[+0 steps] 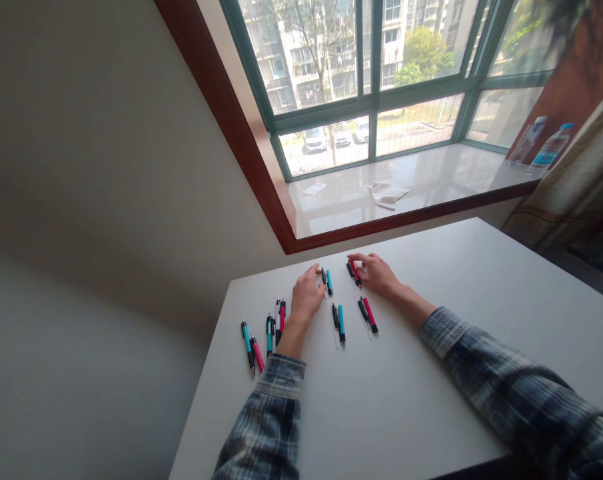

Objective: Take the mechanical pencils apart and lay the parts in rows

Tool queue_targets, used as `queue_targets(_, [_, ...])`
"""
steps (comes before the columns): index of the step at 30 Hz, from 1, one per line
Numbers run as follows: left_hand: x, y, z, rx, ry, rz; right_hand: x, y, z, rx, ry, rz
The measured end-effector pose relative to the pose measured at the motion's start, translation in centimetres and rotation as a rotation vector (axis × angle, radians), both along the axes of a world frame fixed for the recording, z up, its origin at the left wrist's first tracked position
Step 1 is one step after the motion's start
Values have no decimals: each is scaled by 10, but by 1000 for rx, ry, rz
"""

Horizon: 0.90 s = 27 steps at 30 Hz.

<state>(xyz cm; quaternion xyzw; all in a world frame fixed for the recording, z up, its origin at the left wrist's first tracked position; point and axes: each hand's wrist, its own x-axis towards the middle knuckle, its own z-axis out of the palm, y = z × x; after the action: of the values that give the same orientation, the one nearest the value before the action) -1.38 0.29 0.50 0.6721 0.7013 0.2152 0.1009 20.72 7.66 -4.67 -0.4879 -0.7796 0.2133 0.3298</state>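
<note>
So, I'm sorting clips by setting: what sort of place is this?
Probably a room in a home or flat: a bay window looks onto apartment blocks, water bottles stand on its wide sill, and pens lie on a white table.

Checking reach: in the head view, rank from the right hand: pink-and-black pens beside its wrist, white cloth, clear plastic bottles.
From the right hand:
1. Pink-and-black pens, on the white table, toward the person.
2. White cloth, ahead on the glossy sill.
3. Clear plastic bottles, sill's far right.

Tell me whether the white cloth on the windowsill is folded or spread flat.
Neither: the cloth lies loosely crumpled, with uneven bunched edges.
</note>
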Motion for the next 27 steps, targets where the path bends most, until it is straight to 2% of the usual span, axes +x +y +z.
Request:
queue_targets(15, [2,1,2,-18,1,-8,-2,-3,5,-7,-13,-8])
queue_targets(19, [0,-1,8,-6,-8,-9,-2,-2,5,30,6,13])
queue_targets(22, [6,-15,20,29,-3,-13,-1,0,3,47,47,17])
queue_targets(25, [11,-39,35,77,47,-55,0,1,1,44,77,3])
queue_targets(27, [8,-57,44,56,81,-36,0,1,0,43,92,0])
